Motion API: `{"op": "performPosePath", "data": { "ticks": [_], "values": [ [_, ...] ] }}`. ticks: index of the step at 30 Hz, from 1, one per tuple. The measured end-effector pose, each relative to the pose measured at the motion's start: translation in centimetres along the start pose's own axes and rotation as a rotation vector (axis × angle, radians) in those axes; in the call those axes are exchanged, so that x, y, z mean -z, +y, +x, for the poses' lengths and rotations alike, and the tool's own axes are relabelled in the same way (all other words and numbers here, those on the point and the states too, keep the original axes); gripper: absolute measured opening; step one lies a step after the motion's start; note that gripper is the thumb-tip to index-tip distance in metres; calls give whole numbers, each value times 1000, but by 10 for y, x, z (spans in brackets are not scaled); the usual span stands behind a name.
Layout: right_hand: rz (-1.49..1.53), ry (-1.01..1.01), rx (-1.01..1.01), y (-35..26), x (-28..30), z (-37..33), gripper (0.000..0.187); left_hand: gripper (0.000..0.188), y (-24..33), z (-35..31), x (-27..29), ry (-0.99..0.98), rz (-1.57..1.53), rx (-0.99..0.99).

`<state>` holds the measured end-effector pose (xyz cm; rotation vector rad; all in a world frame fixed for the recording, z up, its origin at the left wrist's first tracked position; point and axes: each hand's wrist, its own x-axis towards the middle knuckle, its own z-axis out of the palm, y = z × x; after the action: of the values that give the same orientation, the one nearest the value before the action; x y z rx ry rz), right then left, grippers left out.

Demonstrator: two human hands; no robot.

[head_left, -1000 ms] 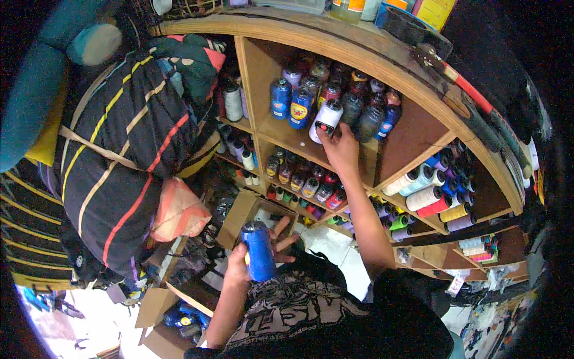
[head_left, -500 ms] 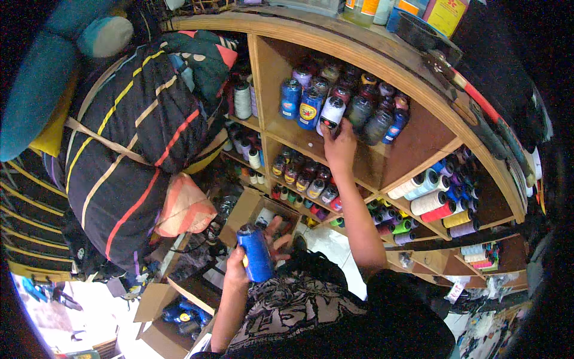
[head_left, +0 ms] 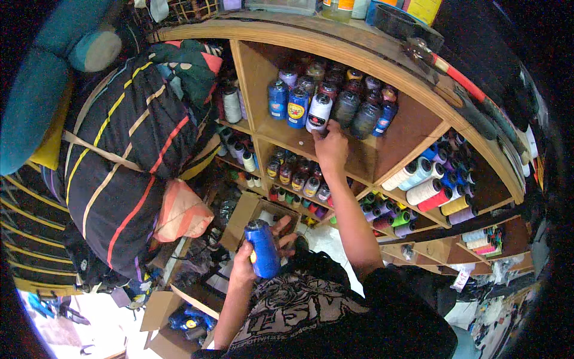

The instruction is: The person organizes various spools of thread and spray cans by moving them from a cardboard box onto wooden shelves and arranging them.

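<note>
My left hand [head_left: 244, 265] holds a blue thread spool [head_left: 263, 251] in plastic wrap, tilted, above an open cardboard box. Its thumb presses the near side, and its other fingers reach out behind the spool. My right hand [head_left: 332, 149] is at the front of the upper shelf compartment, fingers apart. Its fingertips are at the base of a white thread spool [head_left: 320, 110], which stands upright in the front row. Left of that spool are a blue spool with a yellow label [head_left: 297, 110] and another blue spool [head_left: 277, 100]. Dark spools [head_left: 346, 107] stand to its right.
The wooden shelf unit [head_left: 406, 149] holds several coloured thread spools in its compartments. A large striped cloth bundle [head_left: 125, 161] bulges at the left. Below are an open cardboard box [head_left: 244, 209] and another box [head_left: 160, 320] with blue spools. Bottles and a black tray [head_left: 406, 27] line the top.
My right hand has drawn slightly down and back from the white spool, whose label now shows more. The left hand still holds the blue spool. The whole view has shifted slightly.
</note>
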<state>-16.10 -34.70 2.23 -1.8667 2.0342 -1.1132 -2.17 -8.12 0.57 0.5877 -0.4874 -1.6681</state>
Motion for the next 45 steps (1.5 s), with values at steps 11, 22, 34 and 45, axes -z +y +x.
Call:
{"op": "performPosePath", "data": {
  "ticks": [11, 22, 34, 45],
  "values": [
    [682, -1103, 238, -6, 86, -101, 27, 48, 13, 41, -9, 204, -69, -153],
    [851, -843, 12, 13, 86, -110, 54, 60, 12, 65, -23, 149, 509, -282],
    [150, 58, 136, 36, 39, 5, 67, 59, -1, 52, -14, 223, 523, -150],
    [74, 108, 84, 43, 21, -9, 51, 53, -11, 37, 8, 265, 479, -152]
  ]
}}
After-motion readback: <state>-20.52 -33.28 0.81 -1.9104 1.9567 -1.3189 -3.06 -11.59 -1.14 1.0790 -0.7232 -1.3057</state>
